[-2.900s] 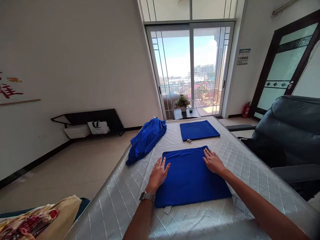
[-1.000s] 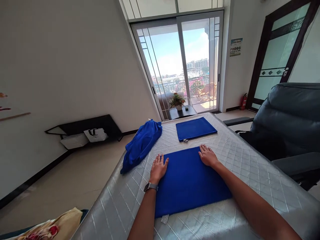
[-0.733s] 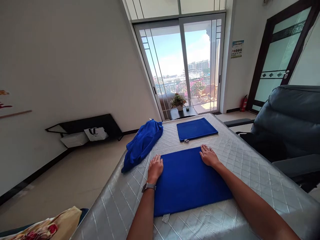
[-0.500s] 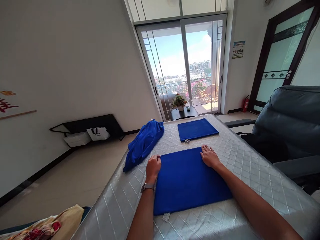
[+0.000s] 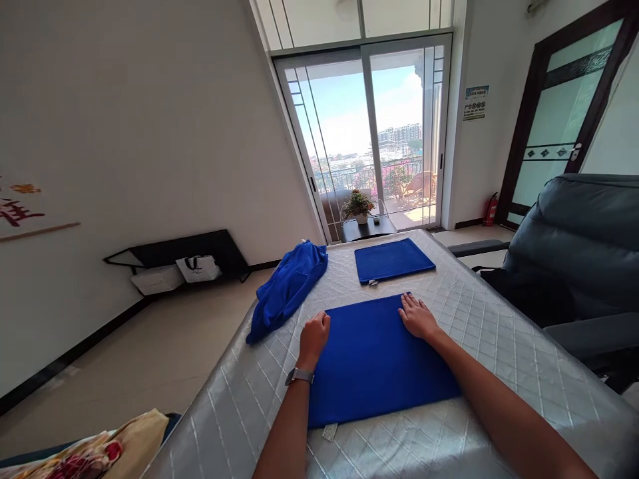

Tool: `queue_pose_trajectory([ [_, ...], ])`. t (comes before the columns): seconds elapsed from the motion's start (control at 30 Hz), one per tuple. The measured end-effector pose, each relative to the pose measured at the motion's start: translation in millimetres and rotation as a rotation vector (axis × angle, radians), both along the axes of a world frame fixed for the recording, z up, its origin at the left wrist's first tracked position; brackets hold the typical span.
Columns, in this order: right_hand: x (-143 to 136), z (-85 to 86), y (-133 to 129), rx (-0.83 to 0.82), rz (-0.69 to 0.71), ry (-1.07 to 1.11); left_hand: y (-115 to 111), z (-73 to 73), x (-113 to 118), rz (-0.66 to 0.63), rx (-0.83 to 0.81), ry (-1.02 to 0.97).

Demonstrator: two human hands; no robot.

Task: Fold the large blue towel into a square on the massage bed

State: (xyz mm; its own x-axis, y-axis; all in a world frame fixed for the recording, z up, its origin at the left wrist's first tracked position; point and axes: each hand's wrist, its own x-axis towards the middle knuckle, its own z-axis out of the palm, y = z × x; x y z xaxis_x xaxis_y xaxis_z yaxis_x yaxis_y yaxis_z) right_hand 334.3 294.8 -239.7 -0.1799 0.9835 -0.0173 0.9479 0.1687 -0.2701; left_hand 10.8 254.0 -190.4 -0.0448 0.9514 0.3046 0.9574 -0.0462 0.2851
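The folded blue towel lies flat on the silver quilted mattress, directly in front of the person. The left hand is at the towel's 9 o'clock edge, with the fingers curled closed around that edge, as it seems. The right hand rests at about 1 o'clock on the towel, palm down and fingers spread flat, gripping nothing.

I judge that the step in hand is another fold: one side is pinched, the other side is pressed. The next move calls for lifting the left edge evenly and carrying it across while the right hand keeps the cloth from sliding.

At 12 o'clock lies a second folded towel, apart from the first. At 10 o'clock a crumpled blue cloth hangs over the mattress side, near the left hand but not touching it. A dark armchair stands at 3 o'clock. Nothing seems to stand in the way.
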Motion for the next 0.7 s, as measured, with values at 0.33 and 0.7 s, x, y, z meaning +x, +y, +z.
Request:
queue_pose_trajectory([
  [0.33,-2,-4.3,0,0.039,-0.019,-0.026,-1,-17.6,146,-0.665,-0.055,0.056],
  [0.7,-3,-5.1,1,0.042,-0.042,-0.042,40,-48.4,155,-0.392,-0.137,0.104],
])
